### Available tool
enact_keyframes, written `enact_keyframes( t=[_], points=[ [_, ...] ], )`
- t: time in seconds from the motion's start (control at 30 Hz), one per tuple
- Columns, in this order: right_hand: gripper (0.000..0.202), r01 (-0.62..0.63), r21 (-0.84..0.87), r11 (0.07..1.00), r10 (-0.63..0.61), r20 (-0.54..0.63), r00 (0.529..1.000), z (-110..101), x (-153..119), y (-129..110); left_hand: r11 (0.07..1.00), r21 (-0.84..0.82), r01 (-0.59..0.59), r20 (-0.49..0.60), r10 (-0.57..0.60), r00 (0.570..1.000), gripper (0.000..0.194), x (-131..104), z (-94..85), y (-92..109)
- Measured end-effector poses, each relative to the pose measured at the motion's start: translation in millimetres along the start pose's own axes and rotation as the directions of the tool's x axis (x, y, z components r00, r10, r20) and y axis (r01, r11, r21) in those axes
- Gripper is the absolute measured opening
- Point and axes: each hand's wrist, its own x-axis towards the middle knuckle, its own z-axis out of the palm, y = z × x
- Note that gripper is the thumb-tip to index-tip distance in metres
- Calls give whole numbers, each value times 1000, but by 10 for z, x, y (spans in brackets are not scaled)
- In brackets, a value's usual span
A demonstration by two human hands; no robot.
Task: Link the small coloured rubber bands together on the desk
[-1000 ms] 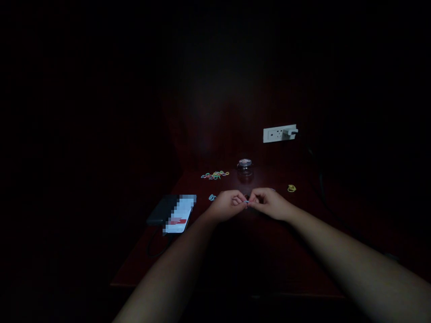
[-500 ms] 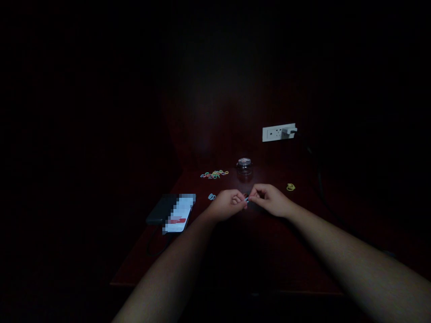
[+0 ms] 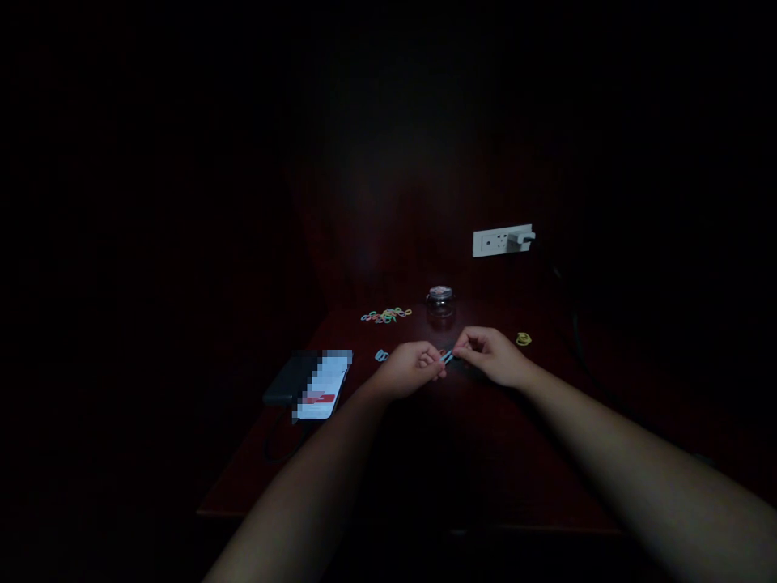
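A light blue rubber band is stretched in a short span between my two hands over the table. My left hand pinches its left end, with the fingers curled in. The other end is pinched between the thumb and fingers of my right hand. Something small and reddish shows just behind the band, partly hidden by the fingers. Left of my left hand lies a little group of light blue bands. A group of yellow bands rests beyond my right hand.
Farther back is a spread of mixed-colour bands, beside a clear lidded jar. A lit phone lies against a dark flat box at left. A white wall socket holds a plug; the dark red tabletop has a near edge.
My right hand has shifted slightly up and right, away from the left, so the light blue band is drawn longer and more visible. My left hand stays nearly still.
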Motion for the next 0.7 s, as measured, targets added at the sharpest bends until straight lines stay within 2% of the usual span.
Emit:
enact_keyframes(
  t=[0.2,0.43,0.7],
  points=[
    [25,-18,51,999,14,79,997,46,-6,25,998,64,9,-19,-8,1000,19,-1,5,7],
    [24,-19,47,999,18,19,1000,-11,14,19,1000,4,-17,32,17,999,17,-2,4,-36],
    [27,-92,144,985,67,171,983,104,-5,34,999,26,20,39,-21,999,22,8,18,-44]
  ],
)
